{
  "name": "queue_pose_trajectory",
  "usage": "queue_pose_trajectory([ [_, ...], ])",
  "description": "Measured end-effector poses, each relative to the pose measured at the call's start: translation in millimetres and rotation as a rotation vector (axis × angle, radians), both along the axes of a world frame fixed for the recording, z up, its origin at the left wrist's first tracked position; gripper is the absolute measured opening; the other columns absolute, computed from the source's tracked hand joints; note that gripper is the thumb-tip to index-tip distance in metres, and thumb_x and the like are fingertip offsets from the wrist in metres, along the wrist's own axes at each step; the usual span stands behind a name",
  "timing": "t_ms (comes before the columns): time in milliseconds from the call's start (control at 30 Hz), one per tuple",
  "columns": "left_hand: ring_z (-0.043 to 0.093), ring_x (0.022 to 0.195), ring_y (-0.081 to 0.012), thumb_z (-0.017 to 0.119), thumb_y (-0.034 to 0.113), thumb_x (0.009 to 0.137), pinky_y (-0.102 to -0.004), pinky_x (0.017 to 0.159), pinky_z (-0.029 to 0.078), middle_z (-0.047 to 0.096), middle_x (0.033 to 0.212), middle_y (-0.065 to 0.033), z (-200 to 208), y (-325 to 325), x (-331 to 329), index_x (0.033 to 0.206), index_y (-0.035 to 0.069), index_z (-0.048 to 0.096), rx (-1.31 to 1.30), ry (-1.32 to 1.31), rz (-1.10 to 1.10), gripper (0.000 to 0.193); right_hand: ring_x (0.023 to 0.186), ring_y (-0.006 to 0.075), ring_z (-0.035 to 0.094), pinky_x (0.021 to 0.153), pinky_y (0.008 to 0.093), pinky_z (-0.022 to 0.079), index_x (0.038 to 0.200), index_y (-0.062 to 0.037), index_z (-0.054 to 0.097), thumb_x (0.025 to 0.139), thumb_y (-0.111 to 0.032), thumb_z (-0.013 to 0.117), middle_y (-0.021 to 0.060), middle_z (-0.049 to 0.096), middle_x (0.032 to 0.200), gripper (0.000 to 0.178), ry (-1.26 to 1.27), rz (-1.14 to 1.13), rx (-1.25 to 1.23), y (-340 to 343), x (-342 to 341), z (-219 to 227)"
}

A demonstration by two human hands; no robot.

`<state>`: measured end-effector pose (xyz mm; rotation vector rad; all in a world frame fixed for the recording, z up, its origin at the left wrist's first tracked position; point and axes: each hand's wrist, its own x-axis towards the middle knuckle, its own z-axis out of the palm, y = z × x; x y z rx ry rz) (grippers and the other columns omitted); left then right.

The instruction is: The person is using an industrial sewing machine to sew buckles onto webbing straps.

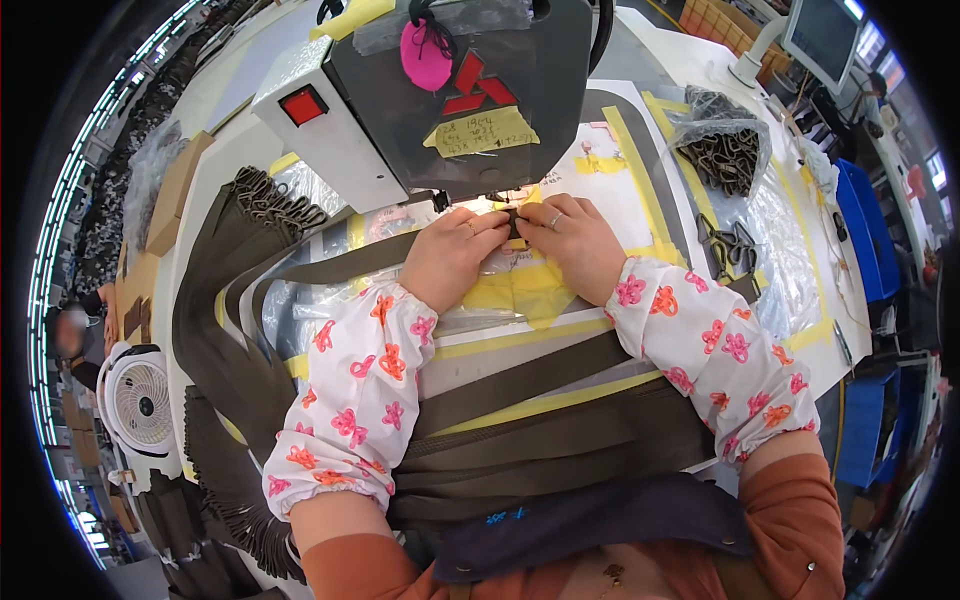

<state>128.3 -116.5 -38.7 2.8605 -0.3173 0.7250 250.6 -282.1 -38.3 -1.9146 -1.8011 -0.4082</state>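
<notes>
Close together under the head of a grey industrial sewing machine [460, 130], my two hands pinch the end of a dark olive webbing strap [350, 258]. My left hand [455, 252] presses the strap from the left, fingers closed. From the right, my right hand [578, 243] pinches the same end with thumb and fingertips. The strap runs off leftward, past my left wrist, to a hanging bundle of straps [215, 290] with dark hooks [275, 203] at its top. The fingers partly hide the strap's end. Yellow tape [520, 285] covers the work plate beneath my hands.
A plastic bag of dark hooks [722, 145] lies at the back right, with several loose hooks [732, 245] nearer. More straps [560, 450] lie across my lap side. A white fan [140, 400] stands at the left; blue bins [868, 230] are beyond the right edge.
</notes>
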Motion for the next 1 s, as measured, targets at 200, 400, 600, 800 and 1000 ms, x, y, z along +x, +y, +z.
queue_pose_trajectory([
  [200,0.053,0.082,-0.0217,0.057,0.007,0.07,-0.0299,0.074,0.045,0.059,0.106,-0.003,20,-3,-2,0.097,0.006,0.061,0.018,0.122,-0.002,0.028,0.094,0.021,0.052,0.082,0.0338,0.039,0.092,-0.0047,0.061,0.068,-0.009,0.054,0.0043,0.058,0.1,0.025,-0.087,0.025,-0.036,2,1,15],
  [400,0.052,0.091,-0.0283,0.059,0.009,0.076,-0.0371,0.075,0.041,0.056,0.103,-0.0092,6,-15,-8,0.1,0.013,0.061,-0.104,0.051,0.11,0.025,0.09,0.0182,0.053,0.082,0.0351,0.038,0.082,-0.0096,0.059,0.071,-0.012,0.053,0.0026,0.058,0.098,0.013,-0.091,-0.003,-0.006,-4,-3,1],
  [600,0.055,0.094,-0.0267,0.058,0.011,0.077,-0.038,0.072,0.037,0.058,0.106,-0.0107,5,-5,-13,0.102,0.014,0.061,-0.2,0.149,0.109,0.025,0.091,0.0183,0.053,0.084,0.0354,0.037,0.083,-0.0092,0.059,0.071,-0.013,0.054,0.0024,0.059,0.098,0.013,-0.107,0.012,-0.019,0,-11,4],
  [800,0.055,0.097,-0.0203,0.057,0.014,0.079,-0.0364,0.07,0.032,0.058,0.111,-0.007,8,-1,-12,0.099,0.015,0.063,-0.182,0.14,0.149,0.021,0.091,0.0176,0.053,0.088,0.0362,0.036,0.078,-0.0082,0.06,0.07,-0.014,0.056,0.0023,0.061,0.098,0.01,-0.097,-0.021,0.015,5,-8,8],
  [1000,0.059,0.088,-0.0203,0.055,0.015,0.081,-0.0364,0.077,0.035,0.059,0.11,-0.008,5,2,-9,0.097,0.015,0.064,-0.239,0.18,0.157,0.019,0.092,0.0173,0.053,0.091,0.0399,0.032,0.08,-0.0093,0.06,0.07,-0.011,0.055,0.001,0.06,0.1,0.011,-0.1,-0.067,-0.079,0,-4,13],
])
